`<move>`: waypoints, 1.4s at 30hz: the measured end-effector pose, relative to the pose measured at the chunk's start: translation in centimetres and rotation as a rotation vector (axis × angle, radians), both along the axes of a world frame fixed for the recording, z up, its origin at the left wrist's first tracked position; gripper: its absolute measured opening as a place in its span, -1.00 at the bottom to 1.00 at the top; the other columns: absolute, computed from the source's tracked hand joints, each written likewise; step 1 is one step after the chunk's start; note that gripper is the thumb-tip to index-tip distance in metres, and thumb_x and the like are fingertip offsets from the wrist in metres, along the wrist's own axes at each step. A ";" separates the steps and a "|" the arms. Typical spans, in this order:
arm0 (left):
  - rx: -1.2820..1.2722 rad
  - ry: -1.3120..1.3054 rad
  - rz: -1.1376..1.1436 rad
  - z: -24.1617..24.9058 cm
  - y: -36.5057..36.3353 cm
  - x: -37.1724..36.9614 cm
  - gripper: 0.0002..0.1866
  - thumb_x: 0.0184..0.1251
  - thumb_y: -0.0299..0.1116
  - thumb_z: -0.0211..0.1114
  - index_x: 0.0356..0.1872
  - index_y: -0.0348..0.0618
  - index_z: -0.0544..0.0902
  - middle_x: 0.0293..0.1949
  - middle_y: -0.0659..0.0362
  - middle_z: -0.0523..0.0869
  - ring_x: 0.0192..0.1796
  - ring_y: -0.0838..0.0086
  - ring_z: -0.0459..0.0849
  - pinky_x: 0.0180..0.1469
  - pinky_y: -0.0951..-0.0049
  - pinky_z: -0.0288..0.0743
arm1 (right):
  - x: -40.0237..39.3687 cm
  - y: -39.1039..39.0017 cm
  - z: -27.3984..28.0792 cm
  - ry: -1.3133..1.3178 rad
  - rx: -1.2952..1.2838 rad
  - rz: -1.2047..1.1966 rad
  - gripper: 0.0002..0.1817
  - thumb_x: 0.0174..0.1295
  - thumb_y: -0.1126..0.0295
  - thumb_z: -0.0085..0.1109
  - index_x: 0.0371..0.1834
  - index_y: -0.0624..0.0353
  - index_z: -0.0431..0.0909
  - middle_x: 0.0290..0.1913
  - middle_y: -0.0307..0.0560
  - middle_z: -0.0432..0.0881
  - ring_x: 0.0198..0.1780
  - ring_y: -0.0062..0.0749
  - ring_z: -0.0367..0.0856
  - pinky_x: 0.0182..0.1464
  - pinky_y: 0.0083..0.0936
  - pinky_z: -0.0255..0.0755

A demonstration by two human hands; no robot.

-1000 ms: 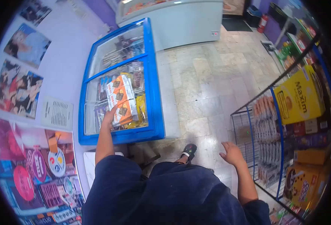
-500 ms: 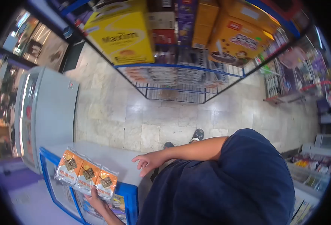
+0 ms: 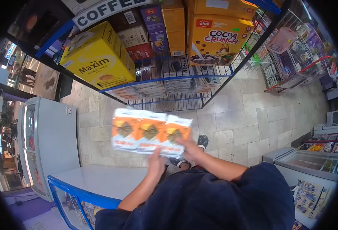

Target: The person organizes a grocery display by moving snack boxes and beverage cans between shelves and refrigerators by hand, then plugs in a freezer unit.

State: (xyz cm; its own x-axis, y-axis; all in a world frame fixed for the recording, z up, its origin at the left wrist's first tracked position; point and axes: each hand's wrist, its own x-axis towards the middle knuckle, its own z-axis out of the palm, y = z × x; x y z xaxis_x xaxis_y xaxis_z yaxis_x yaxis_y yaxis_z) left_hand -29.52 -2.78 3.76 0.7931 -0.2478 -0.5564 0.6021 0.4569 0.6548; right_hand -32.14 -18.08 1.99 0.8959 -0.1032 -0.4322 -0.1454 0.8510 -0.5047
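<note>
In the head view, the left hand [image 3: 156, 161] and the right hand [image 3: 189, 148] both grip a strip of three orange snack packs [image 3: 150, 131], a bit blurry, in the middle of the frame. Above it stands a blue wire shelf [image 3: 184, 76].

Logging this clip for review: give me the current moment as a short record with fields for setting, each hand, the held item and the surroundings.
Setting: shop aisle with a tiled floor
Held item: orange triple pack, three joined packets, raised at chest height, blurred
Left hand: grips the pack's lower edge, near the middle
Right hand: grips the pack's lower right corner
Ahead: wire shelf rack with a yellow Maxim box and a Cocoa Crunch box
Left side: blue-framed freezer, white freezer
</note>
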 end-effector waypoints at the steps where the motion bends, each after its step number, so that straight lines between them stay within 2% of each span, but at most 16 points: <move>1: 0.050 -0.018 -0.116 -0.3 -2.0 -0.3 -0.48 0.26 -0.35 0.20 0.18 -0.29 0.25 0.07 0.06 0.47 0.11 0.33 0.49 0.22 0.26 0.31 | -0.8 -2.3 -1.2 0.064 -0.061 -0.036 0.00 -0.02 0.44 0.34 0.38 0.14 -0.24 0.18 0.08 0.32 0.17 -0.18 0.39 0.15 -0.27 0.41; 2: 0.212 -0.098 -0.358 -2.7 -2.8 -0.2 -0.40 0.19 -0.26 0.30 0.18 -0.29 0.28 0.09 -0.01 0.46 0.17 0.28 0.44 0.26 0.22 0.25 | -1.7 -5.0 -2.5 0.130 -0.123 -0.074 -0.10 -0.01 0.46 0.31 0.35 0.19 -0.10 0.13 0.08 0.38 0.13 -0.18 0.45 0.13 -0.27 0.44; 3: 0.206 -0.101 -0.370 -2.6 -3.5 0.1 -0.40 0.19 -0.26 0.30 0.18 -0.29 0.28 0.09 -0.01 0.46 0.17 0.28 0.44 0.26 0.22 0.25 | -2.5 -7.9 -2.7 0.134 -0.042 -0.061 -0.24 0.02 0.43 0.27 0.28 0.25 0.05 0.08 0.09 0.44 0.07 -0.17 0.50 0.10 -0.25 0.46; 5: 0.586 -1.010 -1.168 -2.2 -5.1 2.3 -0.28 0.08 -0.12 0.38 0.20 -0.27 0.30 0.16 -0.11 0.41 0.25 0.13 0.35 0.30 0.17 0.16 | -4.8 -12.9 -3.8 0.128 0.047 -0.109 -0.40 0.08 0.35 0.17 0.18 0.34 0.24 0.02 0.14 0.51 -0.01 -0.10 0.58 0.06 -0.22 0.50; 6: 0.812 -1.103 -1.525 -1.8 -5.4 4.2 -0.15 -0.06 -0.03 0.44 0.25 -0.20 0.29 0.24 -0.15 0.31 0.32 0.06 0.23 0.32 0.07 0.08 | -6.1 -14.9 -4.4 0.118 0.056 -0.164 -0.44 0.10 0.30 0.12 0.15 0.37 0.28 0.02 0.18 0.52 -0.03 -0.05 0.59 0.05 -0.19 0.52; 8: 1.109 -1.381 -1.491 -2.3 -5.6 8.0 -0.15 -0.09 -0.03 0.44 0.26 -0.14 0.30 0.28 -0.09 0.27 0.35 0.08 0.19 0.31 0.00 0.06 | -8.6 -17.5 -4.4 0.175 -0.048 -0.302 -0.46 0.14 0.27 0.06 0.15 0.36 0.29 0.01 0.19 0.53 -0.01 -0.07 0.59 0.06 -0.20 0.51; 12: 1.482 -1.715 -1.142 -1.2 -9.1 17.1 -0.18 -0.08 -0.18 0.38 0.29 -0.11 0.28 0.30 -0.01 0.26 0.36 0.13 0.18 0.33 -0.09 0.00 | -11.3 -19.9 -7.0 0.242 -0.128 -0.441 -0.54 0.21 0.30 -0.03 0.14 0.33 0.29 -0.01 0.11 0.56 -0.02 -0.17 0.60 0.07 -0.27 0.49; 18: 1.576 -1.848 -0.957 2.3 -17.3 22.0 -0.07 -0.10 -0.19 0.39 0.38 -0.05 0.12 0.38 0.01 0.13 0.40 0.10 0.07 0.38 -0.06 -0.09 | -7.8 -19.4 -8.4 0.215 -0.182 -0.590 -0.56 0.24 0.26 -0.02 0.13 0.29 0.32 -0.02 0.03 0.57 -0.01 -0.25 0.58 0.08 -0.34 0.45; 21: 1.487 -1.684 -0.909 1.4 -19.1 23.4 -0.04 -0.09 -0.18 0.40 0.40 0.02 0.08 0.41 0.03 0.05 0.41 0.08 0.03 0.36 -0.15 -0.14 | -4.3 -18.8 -3.8 0.173 -0.048 -0.582 -0.55 0.25 0.22 -0.01 0.12 0.27 0.33 -0.02 -0.01 0.58 0.01 -0.27 0.57 0.11 -0.35 0.42; 27: 1.609 -1.590 -1.028 -1.7 -19.0 24.7 -0.07 -0.13 -0.14 0.41 0.36 0.05 0.16 0.36 0.09 0.16 0.40 0.10 0.05 0.39 -0.08 -0.20 | 0.7 -17.9 -5.5 0.092 0.097 -0.595 -0.53 0.30 0.14 -0.14 0.12 0.28 0.34 0.03 0.01 0.56 0.05 -0.27 0.54 0.12 -0.35 0.40; 33: 1.716 -1.621 -1.040 -2.6 -19.4 24.3 -0.06 -0.12 -0.11 0.41 0.37 0.05 0.14 0.34 0.04 0.20 0.40 0.08 0.07 0.40 -0.06 -0.20 | 9.7 -19.3 -5.7 -0.015 0.160 -0.607 -0.62 0.37 0.16 -0.19 0.13 0.10 0.36 0.07 -0.14 0.53 0.11 -0.34 0.48 0.19 -0.32 0.32; 36: 1.706 -1.567 -1.075 -2.4 -19.6 24.2 -0.05 -0.11 -0.07 0.40 0.37 0.04 0.14 0.36 0.03 0.17 0.41 0.07 0.06 0.40 -0.06 -0.18 | 15.1 -21.5 -7.1 -0.081 0.100 -0.552 -0.64 0.37 0.18 -0.19 0.13 0.07 0.35 0.07 -0.17 0.51 0.10 -0.37 0.49 0.18 -0.32 0.32; 38: 1.710 -1.558 -1.072 -2.4 -19.5 24.2 -0.05 -0.11 -0.06 0.39 0.38 0.03 0.13 0.37 0.03 0.16 0.41 0.07 0.06 0.40 -0.06 -0.18 | 18.1 -23.5 -8.9 -0.248 -0.067 -0.658 -0.61 0.34 0.17 -0.13 0.16 0.07 0.34 0.05 -0.18 0.54 0.01 -0.28 0.55 -0.05 -0.39 0.49; 39: 1.703 -1.564 -1.072 -2.5 -19.3 24.1 -0.04 -0.10 -0.05 0.39 0.38 0.02 0.12 0.37 0.02 0.14 0.42 0.06 0.05 0.40 -0.05 -0.17 | 18.8 -23.9 -9.6 -0.238 -0.062 -0.643 -0.61 0.34 0.17 -0.13 0.16 0.07 0.34 0.05 -0.18 0.54 0.01 -0.28 0.55 -0.05 -0.39 0.49; 41: 1.691 -1.531 -1.077 -2.8 -19.1 24.1 -0.04 -0.10 -0.06 0.39 0.38 0.01 0.11 0.38 0.03 0.13 0.42 0.06 0.05 0.40 -0.05 -0.18 | 19.0 -24.7 -11.3 -0.028 -0.396 -0.870 -0.62 0.34 0.21 -0.13 0.17 0.09 0.33 0.05 -0.19 0.53 0.00 -0.27 0.56 -0.04 -0.39 0.48; 42: 1.673 -1.528 -1.070 -2.8 -19.1 24.2 -0.03 -0.10 -0.06 0.39 0.38 0.00 0.10 0.39 0.03 0.11 0.42 0.06 0.05 0.41 -0.05 -0.19 | 17.6 -27.5 -13.2 -0.096 0.277 -0.736 -0.61 0.32 0.27 -0.08 0.19 0.10 0.31 0.03 -0.15 0.53 -0.04 -0.30 0.57 -0.08 -0.43 0.49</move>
State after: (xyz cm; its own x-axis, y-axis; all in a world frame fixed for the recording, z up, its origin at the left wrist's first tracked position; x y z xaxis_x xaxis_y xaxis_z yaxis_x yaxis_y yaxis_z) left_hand -5.35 -21.88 0.96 0.6067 -0.7917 -0.0708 -0.7940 -0.6078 -0.0075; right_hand -14.59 -45.59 -11.18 0.6740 -0.5837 -0.4528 0.5373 0.8080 -0.2419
